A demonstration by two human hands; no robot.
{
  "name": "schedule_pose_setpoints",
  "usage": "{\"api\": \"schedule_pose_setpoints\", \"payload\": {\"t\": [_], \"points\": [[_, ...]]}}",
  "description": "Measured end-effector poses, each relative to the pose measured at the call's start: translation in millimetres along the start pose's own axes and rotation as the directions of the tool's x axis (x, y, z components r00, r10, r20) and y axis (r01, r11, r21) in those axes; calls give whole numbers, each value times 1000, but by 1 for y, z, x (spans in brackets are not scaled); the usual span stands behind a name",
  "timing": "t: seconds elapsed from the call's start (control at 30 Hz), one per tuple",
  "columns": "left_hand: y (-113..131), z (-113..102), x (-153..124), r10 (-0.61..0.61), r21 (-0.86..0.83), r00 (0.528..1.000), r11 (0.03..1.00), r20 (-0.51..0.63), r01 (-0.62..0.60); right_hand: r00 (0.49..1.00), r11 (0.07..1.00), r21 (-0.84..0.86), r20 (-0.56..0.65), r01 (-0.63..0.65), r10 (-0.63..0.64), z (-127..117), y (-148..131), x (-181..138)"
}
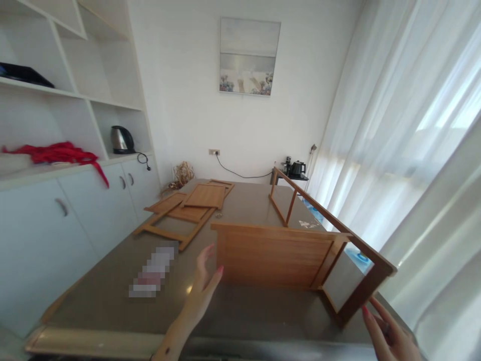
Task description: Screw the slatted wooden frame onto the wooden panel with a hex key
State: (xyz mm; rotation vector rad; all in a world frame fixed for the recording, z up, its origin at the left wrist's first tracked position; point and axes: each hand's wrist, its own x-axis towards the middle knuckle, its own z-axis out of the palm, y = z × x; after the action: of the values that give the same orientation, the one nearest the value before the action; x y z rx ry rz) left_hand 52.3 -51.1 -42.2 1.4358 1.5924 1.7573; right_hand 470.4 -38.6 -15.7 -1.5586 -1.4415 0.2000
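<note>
left hand (203,288) at panel (270,255) edge, maybe touching | right hand (389,336) cut off

- Steel electric kettle (122,140) in a shelf niche above the white cabinets (75,210).
- Red cloth (56,152) draped on the counter.
- Framed painting (249,56) on the far wall.
- White sheer curtains (413,125) along the right.
</note>
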Motion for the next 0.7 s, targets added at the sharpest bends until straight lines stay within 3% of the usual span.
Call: {"api": "schedule_pose_setpoints", "payload": {"t": [0.23, 0.7], "points": [[15, 1, -5, -78, -84, 982, 992, 172, 94, 999, 995, -90, -5, 43, -44, 12, -5, 2], [16, 5, -6, -103, -145, 969, 980, 226, 138, 993, 992, -55, 50, 112, -109, 17, -17, -1]]}}
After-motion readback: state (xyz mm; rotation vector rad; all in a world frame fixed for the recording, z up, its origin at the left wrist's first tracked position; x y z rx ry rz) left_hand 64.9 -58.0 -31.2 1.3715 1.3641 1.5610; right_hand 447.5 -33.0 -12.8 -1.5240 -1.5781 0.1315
